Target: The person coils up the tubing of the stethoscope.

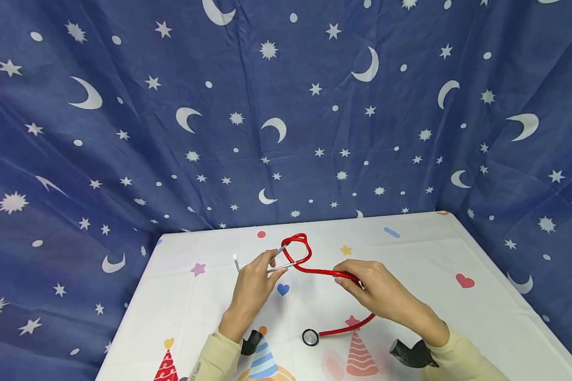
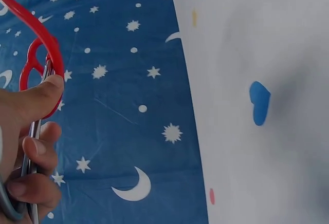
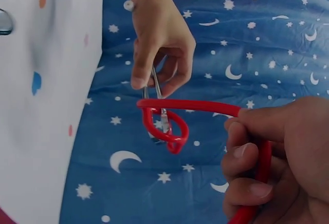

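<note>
A stethoscope with red tubing [image 1: 320, 271] is held above the table between both hands. My left hand [image 1: 253, 286] grips its metal ear tubes [image 2: 35, 131], and a white eartip [image 1: 235, 256] pokes out behind that hand. Just past the left fingers the tubing bends into a loop [image 3: 177, 126] around the ends of the ear tubes. My right hand [image 1: 374, 288] pinches the tubing between thumb and fingers, with the lower length curled inside the palm. From there the tube hangs down to the round chest piece [image 1: 310, 337], low over the front of the table.
A white cloth with party prints covers the table [image 1: 424, 254]. Behind it hangs a dark blue curtain [image 1: 286, 159] with moons and stars. Dark wrist camera mounts [image 1: 412, 353] stick out beside both sleeves.
</note>
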`<action>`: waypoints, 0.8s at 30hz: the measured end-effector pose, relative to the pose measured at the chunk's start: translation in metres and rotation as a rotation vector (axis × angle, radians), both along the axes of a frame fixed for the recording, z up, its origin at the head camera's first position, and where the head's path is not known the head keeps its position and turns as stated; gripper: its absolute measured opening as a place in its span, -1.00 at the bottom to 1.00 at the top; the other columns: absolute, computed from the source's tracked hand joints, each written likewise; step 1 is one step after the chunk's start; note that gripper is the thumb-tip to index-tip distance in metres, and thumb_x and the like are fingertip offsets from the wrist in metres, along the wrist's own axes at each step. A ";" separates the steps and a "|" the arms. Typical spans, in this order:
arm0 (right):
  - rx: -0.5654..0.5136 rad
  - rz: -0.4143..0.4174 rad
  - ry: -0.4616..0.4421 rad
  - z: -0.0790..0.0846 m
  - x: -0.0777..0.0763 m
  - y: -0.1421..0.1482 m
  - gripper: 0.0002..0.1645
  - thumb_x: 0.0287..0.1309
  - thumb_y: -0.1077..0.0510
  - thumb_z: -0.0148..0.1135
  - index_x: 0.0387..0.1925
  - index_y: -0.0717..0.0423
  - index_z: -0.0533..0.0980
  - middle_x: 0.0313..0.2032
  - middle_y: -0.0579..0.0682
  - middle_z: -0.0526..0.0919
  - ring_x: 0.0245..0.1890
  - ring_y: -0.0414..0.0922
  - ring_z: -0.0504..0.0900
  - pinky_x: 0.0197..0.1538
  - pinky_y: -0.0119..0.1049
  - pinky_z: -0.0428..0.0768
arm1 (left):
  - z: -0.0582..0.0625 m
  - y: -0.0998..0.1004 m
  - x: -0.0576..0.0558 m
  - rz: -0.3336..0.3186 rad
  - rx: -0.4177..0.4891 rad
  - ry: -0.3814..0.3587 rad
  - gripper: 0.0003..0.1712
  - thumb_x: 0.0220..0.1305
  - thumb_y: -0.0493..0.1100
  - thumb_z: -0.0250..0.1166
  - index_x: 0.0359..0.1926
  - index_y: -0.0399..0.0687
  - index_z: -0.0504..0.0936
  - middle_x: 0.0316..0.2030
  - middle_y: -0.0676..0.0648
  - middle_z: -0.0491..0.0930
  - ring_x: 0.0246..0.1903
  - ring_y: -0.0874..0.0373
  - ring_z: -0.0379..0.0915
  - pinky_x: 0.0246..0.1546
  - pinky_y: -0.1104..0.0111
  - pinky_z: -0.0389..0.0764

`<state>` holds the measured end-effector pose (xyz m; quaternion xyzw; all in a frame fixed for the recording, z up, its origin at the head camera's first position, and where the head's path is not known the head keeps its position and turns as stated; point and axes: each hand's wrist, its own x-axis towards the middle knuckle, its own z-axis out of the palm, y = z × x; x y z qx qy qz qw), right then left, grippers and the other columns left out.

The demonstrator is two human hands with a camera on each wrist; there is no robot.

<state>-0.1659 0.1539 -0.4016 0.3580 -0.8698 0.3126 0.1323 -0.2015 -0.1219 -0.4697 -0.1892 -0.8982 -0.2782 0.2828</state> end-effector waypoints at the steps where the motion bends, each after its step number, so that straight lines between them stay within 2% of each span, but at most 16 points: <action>1: -0.008 0.000 0.026 0.002 -0.001 0.000 -0.83 0.17 0.21 0.36 -0.18 0.01 0.62 -0.47 -0.27 0.58 -0.56 -0.45 0.31 -0.51 -0.57 0.38 | 0.001 0.001 0.001 -0.008 -0.003 0.005 -0.47 -0.01 -0.12 0.55 0.01 -0.09 0.60 -0.41 0.03 0.62 -0.56 0.25 0.43 -0.52 0.47 0.52; 3: -0.019 0.002 0.072 0.006 -0.002 0.000 -0.81 0.15 0.23 0.37 -0.17 0.03 0.62 -0.46 -0.27 0.59 -0.56 -0.43 0.31 -0.52 -0.57 0.38 | 0.004 0.003 0.002 -0.023 -0.012 0.016 -0.48 0.01 -0.12 0.54 0.01 -0.10 0.60 -0.40 0.03 0.63 -0.57 0.26 0.43 -0.53 0.48 0.53; 4: -0.023 0.002 0.096 0.008 -0.003 0.000 -0.81 0.15 0.24 0.37 -0.17 0.04 0.62 -0.46 -0.26 0.59 -0.54 -0.42 0.40 -0.48 -0.56 0.40 | 0.005 0.004 0.003 -0.028 -0.019 0.023 -0.49 0.02 -0.11 0.54 0.01 -0.10 0.61 -0.40 0.04 0.63 -0.57 0.27 0.44 -0.52 0.48 0.53; 6: -0.028 -0.001 0.133 0.011 -0.004 0.000 -0.80 0.13 0.25 0.38 -0.17 0.05 0.63 -0.48 -0.26 0.59 -0.52 -0.43 0.46 -0.36 -0.48 0.58 | 0.007 0.006 0.003 -0.041 -0.026 0.032 -0.50 0.04 -0.10 0.52 0.01 -0.11 0.61 -0.40 0.03 0.63 -0.58 0.27 0.43 -0.53 0.48 0.53; 9: -0.038 0.000 0.150 0.015 -0.006 -0.001 -0.81 0.15 0.25 0.37 -0.17 0.04 0.63 -0.44 -0.24 0.63 -0.50 -0.41 0.50 -0.35 -0.43 0.61 | 0.010 0.008 0.004 -0.060 -0.037 0.042 -0.51 0.07 -0.08 0.51 0.02 -0.11 0.60 -0.39 0.03 0.64 -0.58 0.27 0.45 -0.51 0.47 0.55; 11: -0.043 -0.001 0.144 0.018 -0.006 -0.002 -0.83 0.17 0.23 0.35 -0.17 0.04 0.63 -0.41 -0.22 0.64 -0.52 -0.44 0.42 -0.38 -0.47 0.59 | 0.011 0.010 0.005 -0.074 -0.039 0.043 -0.51 0.08 -0.08 0.50 0.02 -0.11 0.60 -0.39 0.02 0.65 -0.58 0.26 0.45 -0.52 0.48 0.54; 13: -0.049 -0.001 0.135 0.020 -0.007 -0.002 -0.85 0.20 0.21 0.33 -0.17 0.02 0.63 -0.36 -0.21 0.67 -0.52 -0.41 0.39 -0.50 -0.56 0.43 | 0.011 0.011 0.006 -0.083 -0.044 0.042 -0.51 0.09 -0.07 0.49 0.03 -0.10 0.60 -0.38 0.01 0.65 -0.58 0.27 0.45 -0.51 0.49 0.54; 24: -0.063 -0.001 0.169 0.029 -0.011 -0.002 -0.82 0.17 0.25 0.34 -0.17 0.00 0.64 -0.39 -0.24 0.64 -0.52 -0.41 0.37 -0.49 -0.58 0.40 | 0.019 0.015 0.012 -0.128 -0.072 0.061 -0.50 0.09 -0.07 0.49 0.05 -0.08 0.60 -0.39 0.05 0.62 -0.64 0.36 0.26 -0.60 0.63 0.30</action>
